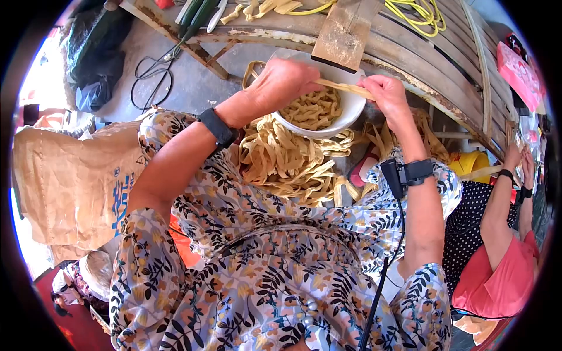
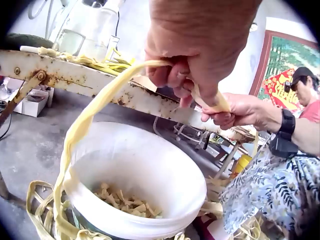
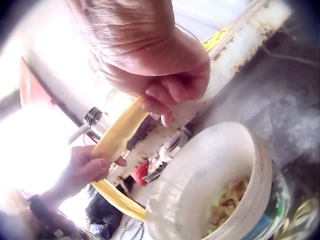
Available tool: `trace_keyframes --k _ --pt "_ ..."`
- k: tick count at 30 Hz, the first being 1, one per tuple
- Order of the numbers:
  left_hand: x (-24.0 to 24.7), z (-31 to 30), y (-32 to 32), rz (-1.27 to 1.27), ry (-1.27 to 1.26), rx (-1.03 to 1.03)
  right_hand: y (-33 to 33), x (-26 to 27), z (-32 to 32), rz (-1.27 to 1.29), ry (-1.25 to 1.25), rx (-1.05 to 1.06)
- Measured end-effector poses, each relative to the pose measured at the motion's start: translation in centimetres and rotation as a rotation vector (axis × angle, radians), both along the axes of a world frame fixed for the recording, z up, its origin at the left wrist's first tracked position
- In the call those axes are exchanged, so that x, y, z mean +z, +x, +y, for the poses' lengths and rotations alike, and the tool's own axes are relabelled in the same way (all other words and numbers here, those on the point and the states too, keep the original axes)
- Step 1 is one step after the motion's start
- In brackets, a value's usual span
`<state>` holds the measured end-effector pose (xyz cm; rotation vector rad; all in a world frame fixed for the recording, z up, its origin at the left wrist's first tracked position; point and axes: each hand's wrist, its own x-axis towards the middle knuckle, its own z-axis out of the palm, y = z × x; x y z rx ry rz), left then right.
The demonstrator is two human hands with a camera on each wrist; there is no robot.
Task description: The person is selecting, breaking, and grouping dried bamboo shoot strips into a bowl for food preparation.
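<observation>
A long, flat, pale yellow strip (image 1: 345,88) is stretched between the two hands above a white bucket (image 1: 353,111). My left hand (image 1: 287,79) grips it with curled fingers, and its loose tail hangs down past the bucket's rim in the left wrist view. The other end is pinched between the thumb and fingers of my right hand (image 1: 386,96). Short cut pieces (image 1: 313,110) of the same pale stuff lie in the bucket. A heap of long strips (image 1: 275,152) spreads on the floor between the bucket and my knees.
Ahead stands a slatted bench (image 1: 421,70) with a rusty edge. A wooden board (image 1: 345,35) juts from it over the bucket. Yellow cord (image 1: 418,14) lies on top. A large brown paper sack (image 1: 76,181) is at the left; another person (image 1: 497,251) sits at the right.
</observation>
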<state>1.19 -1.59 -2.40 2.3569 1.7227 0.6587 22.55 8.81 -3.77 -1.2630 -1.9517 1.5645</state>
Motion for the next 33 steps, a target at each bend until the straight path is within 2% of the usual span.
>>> trace_keyframes --k 2,3,5,6,8,9,10,11,12,14,16,17,20,21,24,27,30,31,33 --pt "1.1 -0.4 0.1 -0.142 -0.094 -0.036 0.1 -1.7 0.5 -0.15 0.292 -0.021" --pt "1.3 -0.2 -0.1 -0.2 -0.128 -0.046 -0.1 -0.6 -0.4 -0.279 0.388 0.001" --pt "2.2 0.4 -1.0 -0.28 -0.206 -0.038 -0.4 -0.7 -1.7 -0.383 0.419 0.235" --pt "1.4 1.0 -2.2 -0.443 -0.228 -0.061 -0.7 -0.8 -2.3 -0.431 0.436 0.352" --pt "2.2 1.6 -3.4 -0.549 -0.411 0.001 -1.5 1.8 -3.7 -0.025 -0.326 0.667" --pt "2.1 1.5 -3.2 -0.704 -0.481 0.019 -1.9 3.4 -4.7 0.283 -0.4 0.653" --pt "2.1 1.4 -2.8 -0.857 -0.549 0.038 -2.0 4.9 -4.2 0.34 -0.444 0.635" --pt "1.3 1.6 -2.4 -1.001 -0.621 0.088 -2.2 5.2 -4.0 0.565 -0.573 0.554" --pt "1.1 1.4 -1.5 -1.344 -0.756 -0.022 -2.4 5.5 -3.5 0.786 -0.693 0.463" --pt "-1.0 1.0 0.3 -1.708 -0.962 -0.252 -2.5 5.3 -2.5 0.636 -0.511 0.366" --pt "-2.6 1.0 1.6 -1.783 -1.243 -0.435 -3.2 4.5 -2.6 0.424 -0.122 0.28" --pt "-3.3 1.0 2.2 -1.881 -1.304 -0.597 -3.2 3.9 -2.6 0.43 -0.089 0.269" --pt "-2.5 0.6 3.0 -2.008 -1.324 -0.26 -3.1 3.7 -3.1 0.153 0.332 0.268" --pt "-2.7 0.7 3.0 -2.06 -1.344 -0.26 -3.0 3.9 -3.0 0.074 0.354 0.278" --pt "-3.4 1.2 3.2 -1.99 -1.273 -0.49 -2.7 3.1 -3.1 0.111 0.281 0.275" --pt "-1.8 1.4 4.1 -1.953 -1.0 0.039 -3.0 3.2 -2.6 0.072 0.929 0.117" --pt "-1.0 2.0 4.7 -1.748 -0.533 0.227 -3.2 3.9 -3.1 -0.069 1.095 -0.088" --pt "-0.3 1.8 4.4 -1.637 -0.466 0.278 -3.4 3.6 -2.9 -0.033 1.118 -0.12" --pt "0.6 1.6 4.5 -1.507 -0.358 0.308 -3.7 3.1 -2.5 -0.048 0.708 -0.091"
